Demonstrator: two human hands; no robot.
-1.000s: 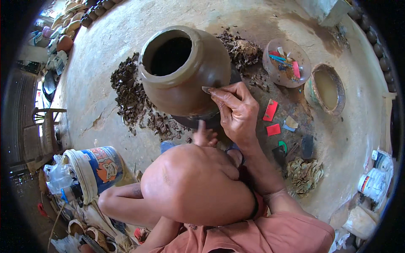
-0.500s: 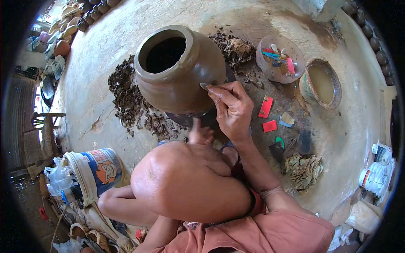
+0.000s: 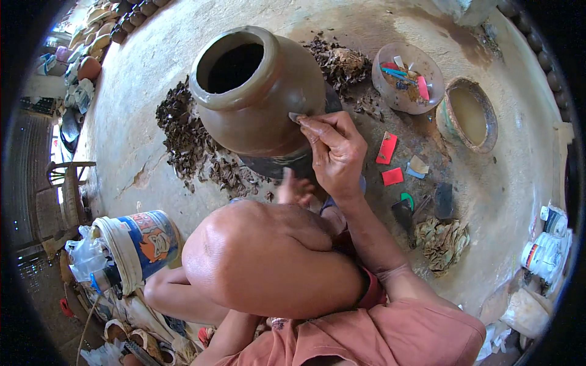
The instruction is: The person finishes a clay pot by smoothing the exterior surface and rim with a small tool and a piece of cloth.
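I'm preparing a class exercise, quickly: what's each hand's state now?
Left hand: open, slightly blurred, nothing visible in it.
Right hand: closed, pinching a small flat tool at the clay pot.

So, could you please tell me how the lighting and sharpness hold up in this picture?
In the head view: left hand slightly blurred, right hand crisper; soft sheen on the pot, its inside nearly black; white glare at the far-left opening; black corners.
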